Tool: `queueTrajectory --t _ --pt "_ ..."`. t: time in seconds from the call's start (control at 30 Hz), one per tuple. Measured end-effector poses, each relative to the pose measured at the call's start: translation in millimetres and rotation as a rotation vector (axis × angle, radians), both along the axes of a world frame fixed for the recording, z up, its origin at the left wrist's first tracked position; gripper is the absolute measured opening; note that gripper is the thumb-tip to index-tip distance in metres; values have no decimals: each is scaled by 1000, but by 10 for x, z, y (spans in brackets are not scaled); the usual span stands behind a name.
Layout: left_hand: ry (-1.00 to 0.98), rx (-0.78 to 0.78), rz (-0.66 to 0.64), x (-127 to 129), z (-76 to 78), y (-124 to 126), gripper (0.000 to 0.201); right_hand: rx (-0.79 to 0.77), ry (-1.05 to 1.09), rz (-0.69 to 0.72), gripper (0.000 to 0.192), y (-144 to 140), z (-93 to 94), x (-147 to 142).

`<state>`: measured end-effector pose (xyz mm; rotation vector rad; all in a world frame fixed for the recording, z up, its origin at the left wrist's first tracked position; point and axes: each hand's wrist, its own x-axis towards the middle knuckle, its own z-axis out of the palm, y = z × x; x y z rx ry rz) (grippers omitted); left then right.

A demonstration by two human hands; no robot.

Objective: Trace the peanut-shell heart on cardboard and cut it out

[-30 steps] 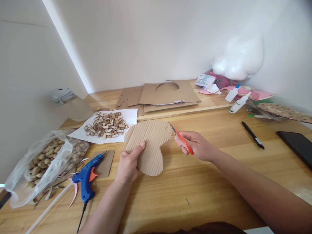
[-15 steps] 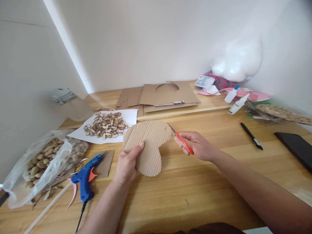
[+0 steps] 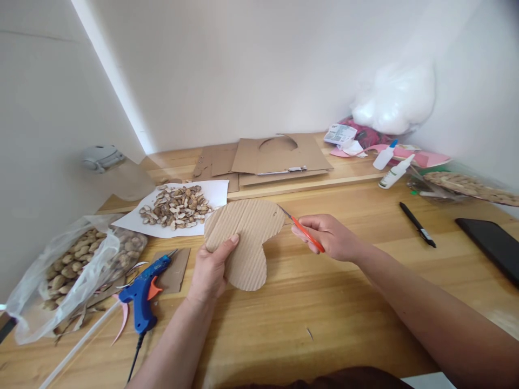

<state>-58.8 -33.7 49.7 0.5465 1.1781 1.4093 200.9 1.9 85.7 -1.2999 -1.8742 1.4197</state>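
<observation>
A heart-shaped piece of corrugated cardboard (image 3: 247, 232) is held above the table in my left hand (image 3: 211, 270), thumb on top and the other fingers hidden beneath. My right hand (image 3: 328, 237) grips scissors (image 3: 308, 234) with orange handles. The scissor blades meet the cardboard's upper right edge, close to a small dark mark on it. Whether the blades are parted is too small to tell.
Left lie a blue glue gun (image 3: 141, 297), a bag of peanuts (image 3: 73, 265) and peanut shells (image 3: 178, 208) on white paper. Cardboard sheets (image 3: 279, 156) lie behind. At right are glue bottles (image 3: 395, 172), a black pen (image 3: 417, 224) and a phone (image 3: 490, 248).
Almost nothing differs. My right hand and the scissors have shifted very slightly up and right, and the cardboard heart stays in my left hand.
</observation>
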Motion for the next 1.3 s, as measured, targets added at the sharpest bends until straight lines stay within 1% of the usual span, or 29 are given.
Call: queueTrajectory --t 0.2,0.4,0.6,0.7,0.87,1.07,1.17,1.3 --pt "3 -1 -8 -2 1 -1 42 16 -11 4 50 10 19 9" --pt "-9 6 -12 -10 -12 8 44 9 -27 -3 50 23 10 26" --pt "-12 2 -2 -2 5 4 51 -80 143 11 46 83 -96 62" --pt "-23 -2 -17 1 13 -9 51 -97 142 62 43 97 -121 76" --pt "-22 -11 -52 6 22 -20 47 -73 108 116 42 86 -81 92" --pt "-23 -20 -71 3 25 -24 48 -71 84 134 40 68 10 88" --pt "-17 -26 -71 -4 21 -26 49 -71 81 138 40 73 24 96" --pt "-9 -35 -78 -9 15 -26 49 -39 21 135 39 82 22 124"
